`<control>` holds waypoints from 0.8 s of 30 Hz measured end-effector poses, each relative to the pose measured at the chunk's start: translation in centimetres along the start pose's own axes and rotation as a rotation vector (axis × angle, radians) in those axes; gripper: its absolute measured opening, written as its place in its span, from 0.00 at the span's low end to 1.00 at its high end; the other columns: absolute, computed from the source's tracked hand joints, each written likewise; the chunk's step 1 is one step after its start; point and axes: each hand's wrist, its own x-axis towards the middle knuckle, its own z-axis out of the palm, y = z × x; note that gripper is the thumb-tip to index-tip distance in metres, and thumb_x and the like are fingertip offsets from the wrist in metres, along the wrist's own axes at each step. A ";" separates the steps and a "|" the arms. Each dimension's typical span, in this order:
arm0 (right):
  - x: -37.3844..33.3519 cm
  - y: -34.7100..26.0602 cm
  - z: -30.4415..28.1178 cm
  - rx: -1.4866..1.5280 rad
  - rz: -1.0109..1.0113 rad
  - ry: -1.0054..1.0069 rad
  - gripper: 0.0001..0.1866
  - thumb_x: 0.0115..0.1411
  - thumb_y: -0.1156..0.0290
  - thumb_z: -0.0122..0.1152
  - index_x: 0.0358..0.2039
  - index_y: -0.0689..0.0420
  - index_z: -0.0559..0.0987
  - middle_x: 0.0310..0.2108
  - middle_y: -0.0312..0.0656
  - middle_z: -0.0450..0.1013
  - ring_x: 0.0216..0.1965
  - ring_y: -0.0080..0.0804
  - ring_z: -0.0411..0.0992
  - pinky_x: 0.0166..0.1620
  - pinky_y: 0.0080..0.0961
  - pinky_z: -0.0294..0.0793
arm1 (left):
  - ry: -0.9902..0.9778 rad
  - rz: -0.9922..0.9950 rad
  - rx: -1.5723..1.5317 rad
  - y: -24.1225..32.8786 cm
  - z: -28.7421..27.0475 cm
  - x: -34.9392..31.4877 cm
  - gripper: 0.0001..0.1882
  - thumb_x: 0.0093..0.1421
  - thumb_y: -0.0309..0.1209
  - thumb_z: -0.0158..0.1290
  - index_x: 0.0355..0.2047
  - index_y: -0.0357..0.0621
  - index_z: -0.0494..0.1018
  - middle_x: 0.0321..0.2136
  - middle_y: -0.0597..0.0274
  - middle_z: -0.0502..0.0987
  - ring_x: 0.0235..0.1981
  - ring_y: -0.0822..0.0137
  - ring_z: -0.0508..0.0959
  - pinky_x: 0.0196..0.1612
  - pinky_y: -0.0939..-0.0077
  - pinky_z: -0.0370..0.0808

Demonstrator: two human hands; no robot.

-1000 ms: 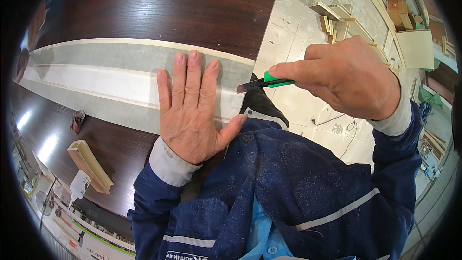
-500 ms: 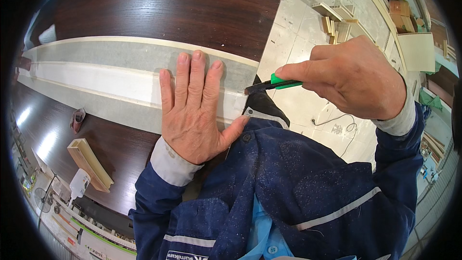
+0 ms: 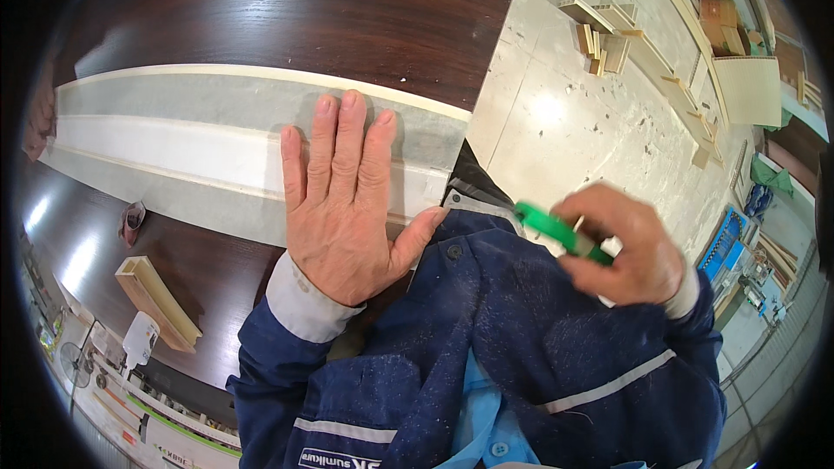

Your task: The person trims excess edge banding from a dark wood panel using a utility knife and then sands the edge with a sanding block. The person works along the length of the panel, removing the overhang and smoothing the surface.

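Note:
My left hand [image 3: 340, 200] lies flat, fingers stretched out, on the right part of a long panel [image 3: 174, 135] with grey side strips and a white raised middle. Its thumb points toward the panel's right end. In my right hand [image 3: 630, 243] is a green utility knife [image 3: 549, 224], held in front of my jacket, apart from the panel and to its right. Motion smears the hand and knife a little, and I cannot make out the blade. The panel rests on a dark brown wood-grain tabletop [image 3: 304, 9].
A cream channel-shaped offcut [image 3: 158, 300] lies on the near left of the tabletop, beside a white bottle [image 3: 141, 337]. A small reddish object [image 3: 132, 222] sits close by. Cream offcuts [image 3: 608, 43] and a cardboard box [image 3: 721, 26] stand on the floor at right.
My right hand has drawn the utility knife away from the panel's right end, down and toward my body, and the knife has turned. My left hand stays flat on the panel.

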 end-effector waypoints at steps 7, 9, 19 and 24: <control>-1.6 0.7 5.1 -0.088 -0.131 0.144 0.34 0.63 0.75 0.71 0.71 0.53 0.76 0.41 0.51 0.79 0.36 0.47 0.82 0.38 0.35 0.83 | 0.001 0.009 -0.027 -0.3 -0.3 -0.1 0.48 0.70 0.63 0.52 0.75 0.34 0.64 0.78 0.38 0.58 0.82 0.40 0.52 0.81 0.36 0.40; -1.4 0.6 5.1 -0.086 -0.109 0.155 0.33 0.64 0.75 0.70 0.70 0.54 0.76 0.41 0.51 0.79 0.35 0.47 0.82 0.37 0.35 0.83 | 0.022 0.022 -0.023 -0.3 -0.2 -0.1 0.48 0.71 0.64 0.50 0.75 0.34 0.64 0.78 0.38 0.58 0.81 0.40 0.52 0.81 0.36 0.40; -0.2 -0.2 4.0 -0.136 -0.096 0.033 0.35 0.63 0.77 0.68 0.72 0.57 0.73 0.43 0.56 0.80 0.35 0.49 0.83 0.36 0.36 0.83 | 0.007 -0.023 0.015 0.1 -0.1 0.0 0.45 0.73 0.63 0.47 0.74 0.35 0.66 0.78 0.41 0.59 0.82 0.43 0.53 0.81 0.38 0.42; 0.1 -0.4 3.6 -0.121 -0.062 0.004 0.35 0.64 0.77 0.68 0.72 0.57 0.73 0.44 0.56 0.81 0.36 0.50 0.83 0.37 0.36 0.84 | 0.023 -0.032 0.028 0.1 0.1 0.1 0.44 0.74 0.64 0.45 0.73 0.38 0.67 0.78 0.43 0.60 0.81 0.44 0.54 0.81 0.39 0.43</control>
